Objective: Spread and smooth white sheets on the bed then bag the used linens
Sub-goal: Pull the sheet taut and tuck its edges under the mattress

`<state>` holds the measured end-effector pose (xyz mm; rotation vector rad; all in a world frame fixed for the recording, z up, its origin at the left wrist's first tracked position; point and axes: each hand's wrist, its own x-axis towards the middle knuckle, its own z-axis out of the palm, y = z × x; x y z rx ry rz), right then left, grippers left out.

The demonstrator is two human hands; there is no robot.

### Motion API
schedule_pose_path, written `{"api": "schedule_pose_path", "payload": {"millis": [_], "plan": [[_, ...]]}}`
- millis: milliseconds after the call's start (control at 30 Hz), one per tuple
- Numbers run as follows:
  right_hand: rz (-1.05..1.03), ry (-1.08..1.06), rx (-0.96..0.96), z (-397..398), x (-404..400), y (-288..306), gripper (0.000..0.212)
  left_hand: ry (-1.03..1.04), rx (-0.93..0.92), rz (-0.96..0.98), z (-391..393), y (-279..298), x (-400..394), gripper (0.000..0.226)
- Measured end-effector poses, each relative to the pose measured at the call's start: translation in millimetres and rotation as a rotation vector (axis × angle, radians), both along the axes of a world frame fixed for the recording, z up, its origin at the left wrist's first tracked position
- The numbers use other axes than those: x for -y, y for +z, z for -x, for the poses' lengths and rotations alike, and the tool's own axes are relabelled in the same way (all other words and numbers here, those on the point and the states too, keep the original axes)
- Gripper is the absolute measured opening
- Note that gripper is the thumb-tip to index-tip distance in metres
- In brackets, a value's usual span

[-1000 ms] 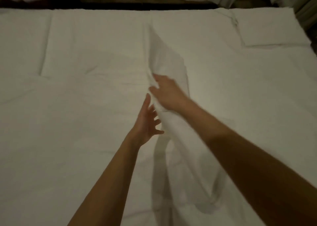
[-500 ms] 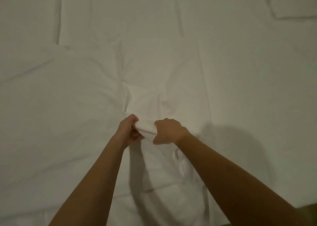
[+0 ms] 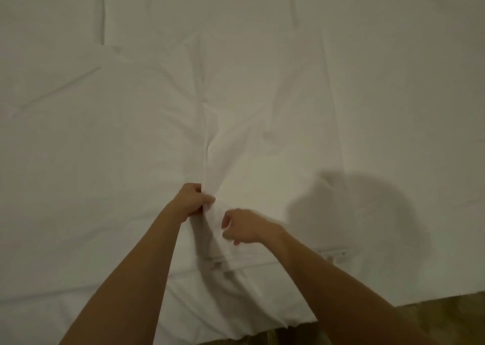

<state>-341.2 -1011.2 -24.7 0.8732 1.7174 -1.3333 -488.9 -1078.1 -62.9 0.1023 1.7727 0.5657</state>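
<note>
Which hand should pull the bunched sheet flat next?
Probably the left hand: it grips the sheet fold. The right hand is curled beside the fold; whether it holds cloth is unclear.

1. A plain white cotton-like bed sheet (image 3: 262, 87) lies spread over the bed and fills nearly the whole view, its surface pale and dimly lit.
2. A raised fold runs from the far part of the sheet down its middle and ends in a gathered bunch of cloth near the foot edge.
3. Shallow creases fan out from that bunch to the left and right; a long straight crease runs down the left side.
4. The near hem hangs over the bed's edge at the bottom, slightly rumpled.
5. A small pale mark near the right hem may be a label; it is too blurred to tell.
</note>
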Motion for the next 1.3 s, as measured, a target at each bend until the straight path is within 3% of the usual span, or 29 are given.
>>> {"api": "schedule_pose_path", "payload": {"millis": [100,200,267,367,567,700,800,1033,1133,1300], "plan": [[-0.253,-0.141,-0.106,-1,-25,-7,0.027,0.093,0.046,-0.022,10,-3,-2,0.018],[-0.372,-0.272,-0.130,3,-56,-12,0.035,0.313,0.075,-0.115,17,-1,-25,0.017],[-0.427,-0.251,-0.172,8,-75,-13,0.042,0.389,0.046,-0.176,24,0,-51,0.020],[-0.511,-0.233,-0.259,18,-103,-15,0.050,0.413,-0.018,-0.215,37,-2,-89,0.044],[-0.644,-0.142,-0.352,36,-152,-27,0.046,0.465,-0.072,-0.212,66,-14,-144,0.063],[-0.889,0.033,-0.312,51,-185,-41,0.053,0.487,-0.195,-0.277,83,-19,-175,0.034],[-0.935,0.123,-0.241,61,-207,-57,0.060,0.458,-0.329,-0.367,104,-22,-188,0.014],[-0.998,0.294,-0.248,73,-231,-93,0.068,0.488,-0.311,-0.269,115,-46,-189,0.017],[-1.009,0.324,-0.284,87,-258,-96,0.071,0.492,-0.229,-0.337,139,-39,-220,0.027],[-1.055,0.355,-0.341,90,-293,-96,0.064,0.481,-0.417,-0.350,159,-41,-252,0.012]]}}
